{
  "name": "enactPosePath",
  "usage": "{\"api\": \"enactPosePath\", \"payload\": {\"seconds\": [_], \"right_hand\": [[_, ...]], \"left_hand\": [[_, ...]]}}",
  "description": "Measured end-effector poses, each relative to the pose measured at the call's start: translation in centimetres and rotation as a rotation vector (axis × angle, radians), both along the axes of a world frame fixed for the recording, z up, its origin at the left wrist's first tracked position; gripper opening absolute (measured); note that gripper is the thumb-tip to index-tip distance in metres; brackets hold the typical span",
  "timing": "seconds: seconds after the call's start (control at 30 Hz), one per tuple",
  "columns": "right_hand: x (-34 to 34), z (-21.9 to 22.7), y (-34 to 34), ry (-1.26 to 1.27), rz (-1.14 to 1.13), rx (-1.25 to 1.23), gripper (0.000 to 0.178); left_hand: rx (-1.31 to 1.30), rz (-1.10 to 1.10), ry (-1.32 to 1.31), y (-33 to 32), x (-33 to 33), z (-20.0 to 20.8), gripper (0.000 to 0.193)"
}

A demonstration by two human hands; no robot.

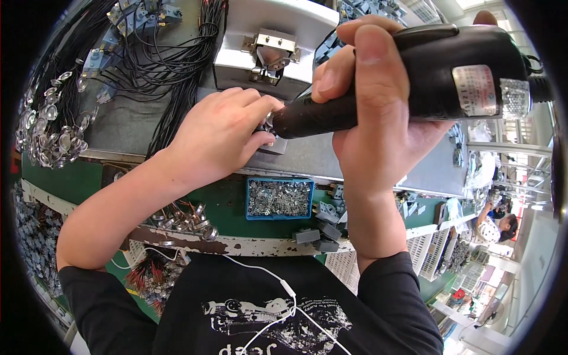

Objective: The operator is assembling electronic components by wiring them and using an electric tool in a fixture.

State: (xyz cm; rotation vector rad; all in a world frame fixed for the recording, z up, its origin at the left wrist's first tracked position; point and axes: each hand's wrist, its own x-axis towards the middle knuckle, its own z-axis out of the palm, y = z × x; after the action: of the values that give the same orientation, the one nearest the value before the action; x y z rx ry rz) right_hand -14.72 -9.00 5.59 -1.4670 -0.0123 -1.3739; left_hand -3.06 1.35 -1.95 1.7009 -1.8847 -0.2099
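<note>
Faces a grey bench (429,157) stretching left to right, with a green strip (228,192) along the near side. Has black wires (183,65) heaped on the far left and, just right of them, a white fixture (309,36) carrying a metal mechanism (275,50). Grips a black driver (435,77) in the right hand (378,118), fingers closed round the body, nose pointing left. Curls the left hand (219,130) in front of the fixture, thumb and fingertips nearly meeting at the driver's nose. Has silver discs (53,124) bunched at the left end. Has a blue tray (249,198) full of metal bits (279,198) on the green strip, near, and grey blocks (322,232) just right of the tray. Pinches a small part (269,124) between left thumb and fingertips, just at the driver's nose; cannot tell whether in contact with the nose, with fingers covering much of the view.
</note>
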Motion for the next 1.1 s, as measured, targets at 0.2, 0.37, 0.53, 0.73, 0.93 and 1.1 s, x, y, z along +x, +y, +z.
{"api": "enactPosePath", "payload": {"seconds": [0.2, 0.37, 0.53, 0.73, 0.93, 1.1], "right_hand": [[-2.9, -0.5, -3.6, 0.233, 0.075, -0.109, 0.038], [-1.9, 3.0, -1.2, 0.091, -0.067, -0.066, 0.032], [-0.6, 7.3, -2.6, -0.198, -0.514, -0.053, 0.029], [5.6, 5.3, -8.6, -0.279, -0.335, -0.230, 0.062], [1.4, 6.4, -4.1, -0.091, -0.444, -0.100, 0.034], [6.2, 2.4, -7.3, -0.531, 0.455, -0.154, 0.025]], "left_hand": [[-0.020, -0.011, -0.022, -0.4, -0.1, 0.0, 0.039], [0.047, -0.001, -0.003, 0.0, 0.2, 0.1, 0.040], [0.058, 0.003, 0.090, -0.2, 0.0, 0.3, 0.032], [-0.055, -0.057, 0.064, -0.4, 0.0, -0.2, 0.012], [-0.025, -0.089, 0.113, -0.2, 0.5, 0.1, 0.015], [0.026, -0.124, 0.121, -0.7, 0.9, 0.4, 0.013]]}}
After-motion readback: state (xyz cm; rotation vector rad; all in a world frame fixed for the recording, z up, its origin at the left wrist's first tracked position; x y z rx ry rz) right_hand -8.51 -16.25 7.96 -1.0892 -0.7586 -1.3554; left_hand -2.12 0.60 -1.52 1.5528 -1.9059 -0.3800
